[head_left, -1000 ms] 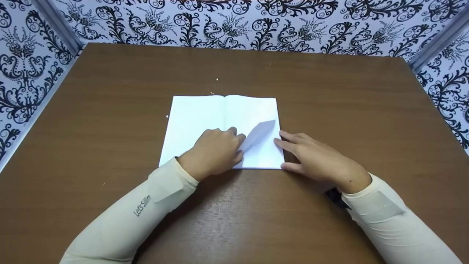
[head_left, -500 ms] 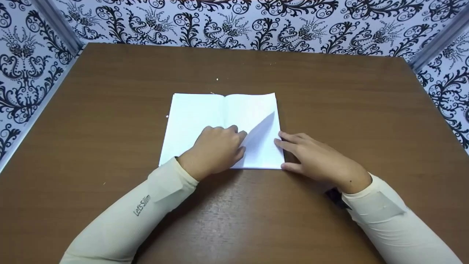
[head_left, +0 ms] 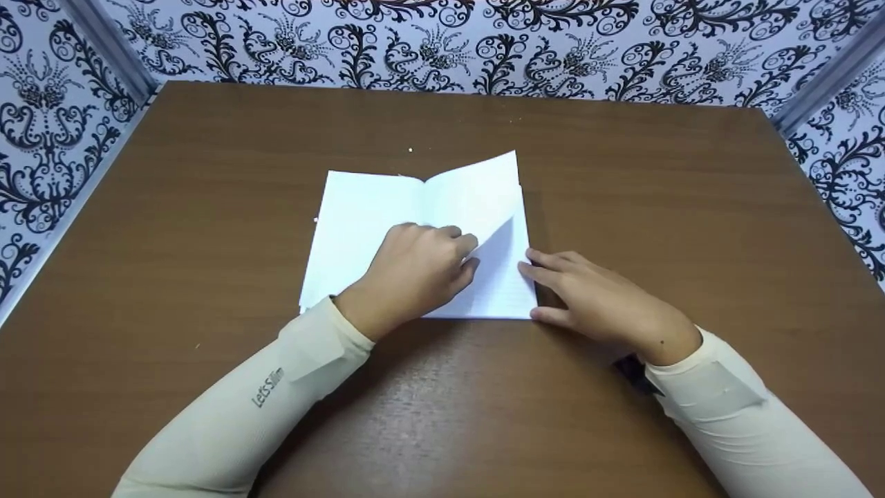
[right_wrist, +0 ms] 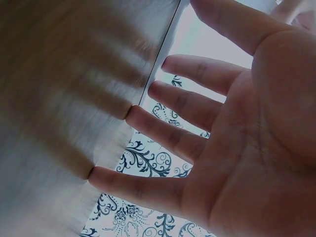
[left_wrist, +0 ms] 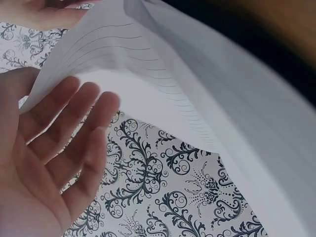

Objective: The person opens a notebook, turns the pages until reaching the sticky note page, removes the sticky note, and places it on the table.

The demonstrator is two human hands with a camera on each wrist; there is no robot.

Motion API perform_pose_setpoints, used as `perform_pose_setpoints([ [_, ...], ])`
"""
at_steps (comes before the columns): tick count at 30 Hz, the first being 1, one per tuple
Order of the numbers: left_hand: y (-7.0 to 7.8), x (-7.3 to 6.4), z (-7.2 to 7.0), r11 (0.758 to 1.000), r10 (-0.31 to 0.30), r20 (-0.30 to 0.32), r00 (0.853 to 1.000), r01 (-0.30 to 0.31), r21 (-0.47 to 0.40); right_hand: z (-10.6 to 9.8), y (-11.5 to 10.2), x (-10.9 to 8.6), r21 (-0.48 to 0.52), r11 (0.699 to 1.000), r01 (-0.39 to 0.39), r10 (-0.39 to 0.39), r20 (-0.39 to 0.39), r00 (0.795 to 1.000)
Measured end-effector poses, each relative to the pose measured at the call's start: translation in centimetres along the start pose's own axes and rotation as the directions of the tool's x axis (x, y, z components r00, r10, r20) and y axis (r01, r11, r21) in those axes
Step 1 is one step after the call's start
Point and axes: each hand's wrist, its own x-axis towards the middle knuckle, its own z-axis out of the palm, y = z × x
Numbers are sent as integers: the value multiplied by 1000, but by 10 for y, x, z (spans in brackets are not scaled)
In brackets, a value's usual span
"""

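Observation:
An open notebook [head_left: 356,207] with white pages lies in the middle of the brown table. My left hand [head_left: 418,266] pinches the near edge of its right-hand page [head_left: 477,190] between thumb and forefinger, and that page curves up off the sheets beneath. Faint ruled lines show on the lifted page [left_wrist: 113,47] in the left wrist view, where the other fingers are loosely bent. My right hand [head_left: 598,297] rests by the notebook's right edge, fingers spread and fairly straight, some fingertips touching the edge. Part of the left page is hidden behind my left hand.
The brown table [head_left: 622,173] stretches out on all sides of the notebook. Small white crumbs [head_left: 410,150] lie beyond it and to its left. Patterned black-and-white panels [head_left: 442,48] stand along the table's back and sides.
My left hand has moved slightly up and to the right, raising the page, whose far corner now stands higher. The far edge of the left page has risen a little. My right hand stays put.

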Motion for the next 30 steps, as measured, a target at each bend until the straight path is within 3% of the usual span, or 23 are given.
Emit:
perform_pose_setpoints([
  [9,-2,3,-3,999,-41,-118,992,41,1,-1,1,-1,-2,1000,15,-15,-27,1000],
  [16,-3,5,-5,998,-65,-206,976,67,0,-1,2,-1,-3,1000,17,-17,-34,999],
  [25,-13,-2,-15,990,-135,-284,949,139,-7,0,1,1,-5,999,31,-31,-28,999],
  [30,-18,-4,-20,982,-181,-288,940,187,-7,1,1,0,14,1000,14,-14,-16,1000],
])
